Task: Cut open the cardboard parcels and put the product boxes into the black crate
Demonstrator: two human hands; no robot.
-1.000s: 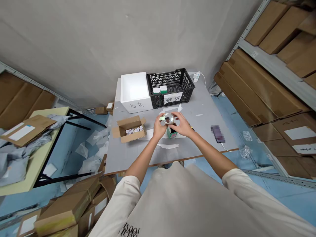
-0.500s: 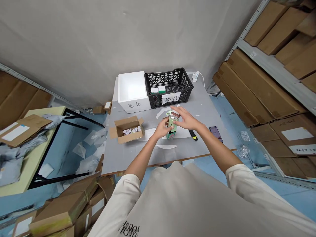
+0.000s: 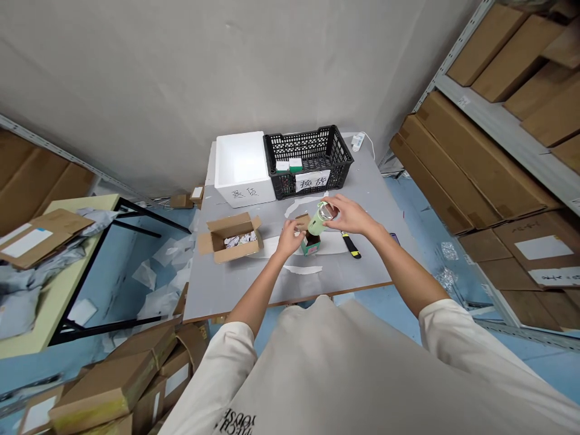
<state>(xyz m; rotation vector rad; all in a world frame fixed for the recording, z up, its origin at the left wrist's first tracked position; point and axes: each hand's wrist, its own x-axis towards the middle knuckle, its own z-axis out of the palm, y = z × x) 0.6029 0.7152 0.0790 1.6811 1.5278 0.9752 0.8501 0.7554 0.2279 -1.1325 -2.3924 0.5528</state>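
A light green bottle [image 3: 317, 224] with a shiny metallic top leans to the right in my right hand [image 3: 347, 215], whose fingers are closed around its upper end. Its lower end is at the open mouth of a small green box [image 3: 310, 248]; how far inside it reaches I cannot tell. My left hand [image 3: 290, 238] pinches the box's left upper edge beside a raised brown flap. To the left stands an open cardboard box [image 3: 230, 252] with crumpled paper [image 3: 241, 239] inside. A black and yellow utility knife [image 3: 351, 246] lies right of the green box.
A white foam box [image 3: 251, 193] and a black plastic crate [image 3: 341, 179] with small green-and-white boxes [image 3: 295, 165] stand along the table's back. A phone [image 3: 394, 238] lies partly hidden behind my right forearm. Shelves of cartons [image 3: 457, 175] flank the right; a side table [image 3: 49, 326] stands left.
The bottle has gone from upright to tilted, its top moving right with my right hand. My left hand has moved slightly left, off the bottle and onto the green box's edge.
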